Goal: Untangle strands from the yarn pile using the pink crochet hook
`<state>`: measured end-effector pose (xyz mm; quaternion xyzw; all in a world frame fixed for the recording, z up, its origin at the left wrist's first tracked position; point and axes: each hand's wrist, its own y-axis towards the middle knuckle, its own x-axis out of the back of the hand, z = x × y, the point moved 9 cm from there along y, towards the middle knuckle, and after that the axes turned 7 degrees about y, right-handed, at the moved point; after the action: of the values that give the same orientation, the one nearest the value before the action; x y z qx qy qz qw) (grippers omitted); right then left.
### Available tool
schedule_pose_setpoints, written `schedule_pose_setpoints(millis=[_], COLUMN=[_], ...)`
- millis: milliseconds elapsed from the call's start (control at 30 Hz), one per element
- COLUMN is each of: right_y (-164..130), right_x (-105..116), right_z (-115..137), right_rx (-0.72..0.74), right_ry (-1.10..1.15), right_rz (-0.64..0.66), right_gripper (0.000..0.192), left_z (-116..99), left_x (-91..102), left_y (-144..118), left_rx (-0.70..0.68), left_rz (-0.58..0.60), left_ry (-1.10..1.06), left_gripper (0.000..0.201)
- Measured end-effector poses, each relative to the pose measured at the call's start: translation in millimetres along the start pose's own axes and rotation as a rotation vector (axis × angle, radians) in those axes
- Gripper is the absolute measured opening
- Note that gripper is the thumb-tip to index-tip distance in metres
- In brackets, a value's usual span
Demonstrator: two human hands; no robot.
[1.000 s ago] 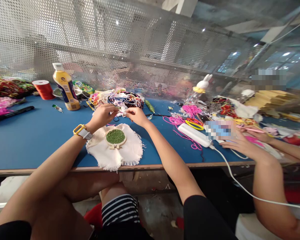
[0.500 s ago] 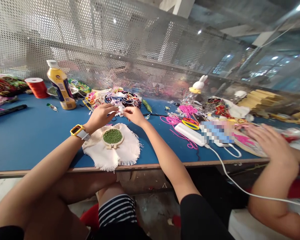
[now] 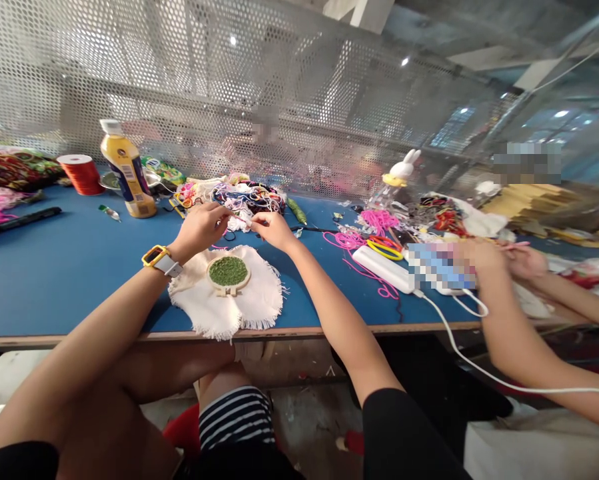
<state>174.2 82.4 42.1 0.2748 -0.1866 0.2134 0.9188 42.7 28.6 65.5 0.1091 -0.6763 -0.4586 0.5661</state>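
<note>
My left hand, with a yellow-and-white watch at the wrist, is closed in a pinch beyond the embroidery hoop. A few centimetres to its right, my right hand pinches too. A thin pinkish strand runs between their fingertips; its ends are hidden. Behind both hands lies a tangled heap of coloured yarn. Nearer me, the round hoop rests on the table, gripping a frayed white cloth. Dense green loops of stitching fill its circle, and neither hand touches it.
A yellow drink bottle and red spool stand at the left. Right of me lie pink yarn, a white power strip with its cable, and a rabbit-topped bottle. A co-worker's hands work at the far right.
My hands stay nearly in place; the pinkish strand between them shows more clearly. The co-worker's near hand has moved left, and a second hand has come into sight. The view has shifted slightly.
</note>
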Motion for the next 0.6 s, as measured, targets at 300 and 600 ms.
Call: schedule_pose_setpoints(millis=[300,600], right_y=[0,0], right_x=[2,7], right_z=[-2,-7], right_rx=[-0.026,-0.041], right_ry=[-0.004,-0.034], right_rz=[-0.002,-0.021], right_gripper=[0.017,0.017], left_z=[20,55], left_x=[10.9,24.1], left_y=[-1,-7], left_rx=[0.141,0.396], left_rz=[-0.048,-0.121], left_ry=[0.066,0.077], left_gripper=[0.021,0.013])
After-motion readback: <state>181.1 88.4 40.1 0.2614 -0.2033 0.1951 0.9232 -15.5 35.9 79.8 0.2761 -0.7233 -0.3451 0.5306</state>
